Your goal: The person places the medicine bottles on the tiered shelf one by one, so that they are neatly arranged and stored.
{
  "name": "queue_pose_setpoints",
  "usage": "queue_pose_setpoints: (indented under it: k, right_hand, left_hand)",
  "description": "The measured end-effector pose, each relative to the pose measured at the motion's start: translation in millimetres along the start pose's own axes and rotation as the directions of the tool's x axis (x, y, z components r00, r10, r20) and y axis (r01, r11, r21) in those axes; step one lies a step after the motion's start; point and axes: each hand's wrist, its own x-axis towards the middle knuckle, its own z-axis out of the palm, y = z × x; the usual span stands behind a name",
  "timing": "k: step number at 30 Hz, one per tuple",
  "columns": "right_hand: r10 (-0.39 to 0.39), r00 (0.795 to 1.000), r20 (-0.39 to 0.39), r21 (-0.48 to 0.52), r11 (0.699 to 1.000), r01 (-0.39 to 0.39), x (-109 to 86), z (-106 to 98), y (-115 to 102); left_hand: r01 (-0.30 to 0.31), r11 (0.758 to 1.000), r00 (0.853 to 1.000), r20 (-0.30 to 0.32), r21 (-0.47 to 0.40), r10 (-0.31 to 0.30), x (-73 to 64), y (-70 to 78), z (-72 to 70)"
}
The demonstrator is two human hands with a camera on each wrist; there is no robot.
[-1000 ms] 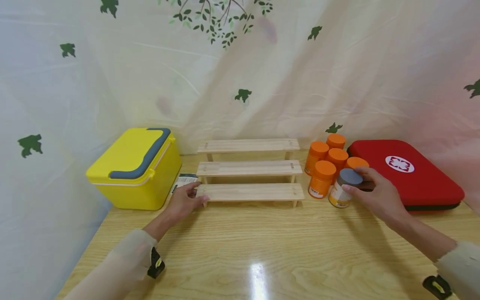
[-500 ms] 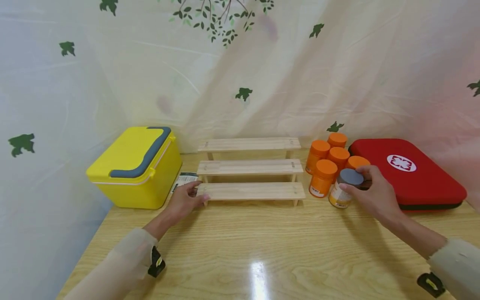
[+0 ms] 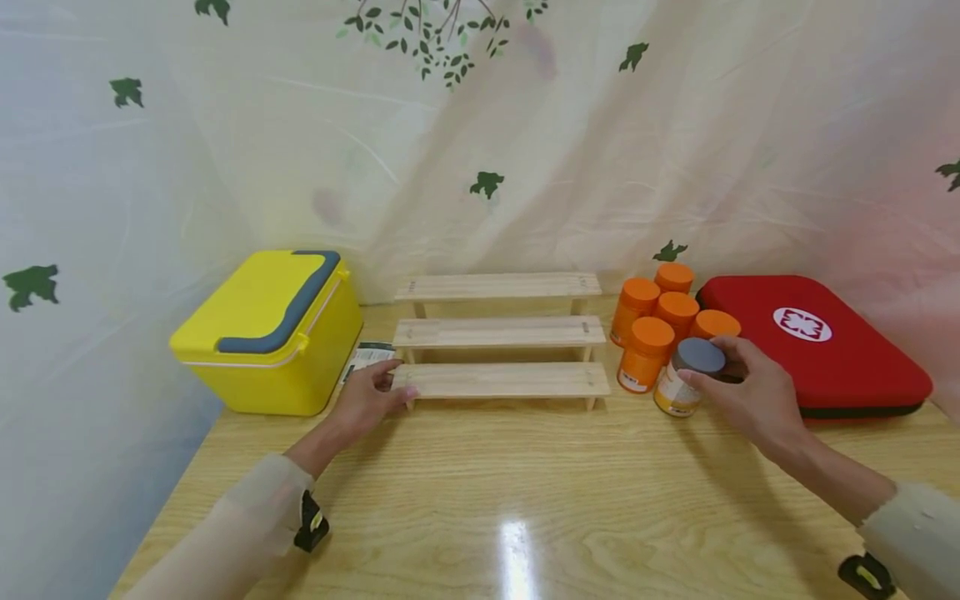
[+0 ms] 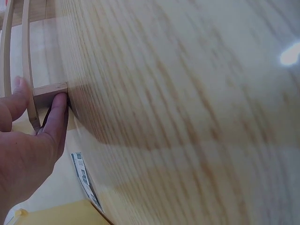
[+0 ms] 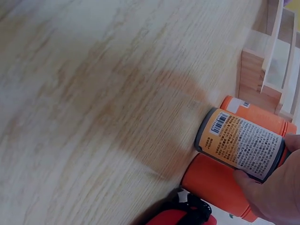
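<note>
My right hand point(image 3: 757, 396) grips a grey-lidded pill bottle point(image 3: 678, 389) near its top, thumb on the near side and fingers behind. Printed text and a barcode cover the bottle's label point(image 5: 243, 145) in the right wrist view. Several orange bottles point(image 3: 647, 357) stand upright close behind and beside it. At the left end of a three-tier wooden shelf point(image 3: 502, 381), my left hand point(image 3: 367, 402) holds the lowest tier, thumb on the front edge. In the left wrist view, fingers point(image 4: 57, 110) of that hand lie against the shelf's end leg point(image 4: 50, 91).
A yellow box point(image 3: 300, 379) with a grey handle stands at the left. Between it and the shelf lies a printed card point(image 3: 367, 357). A red first-aid case point(image 3: 847, 358) sits at the right, behind my right hand. A leaf-patterned cloth point(image 3: 480, 125) hangs behind the wooden table point(image 3: 465, 500).
The grey-lidded bottle and my right hand have shifted very slightly. My left hand stays on the shelf's end. The head view has tilted a little.
</note>
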Motion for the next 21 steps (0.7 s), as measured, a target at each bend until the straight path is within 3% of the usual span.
queue_pose_setpoints:
  k: [7,16,21]
  right_hand:
    - [-0.029,0.999,-0.027,0.046,0.998,0.030,-6.4,-9,-3]
    - [-0.039,0.999,0.027,0.092,0.995,0.037,0.7,-40,-28]
    - [-0.011,0.997,0.076,0.102,0.995,0.003,8.5,-50,-48]
  left_hand:
    - [-0.019,1.000,1.000,-0.005,0.003,0.019,-0.7,0.3,-0.2]
    - [0.001,1.000,1.000,-0.003,0.008,-0.001,-1.2,1.1,-0.4]
    - [0.001,1.000,1.000,-0.004,0.004,-0.001,-0.3,0.4,0.0]
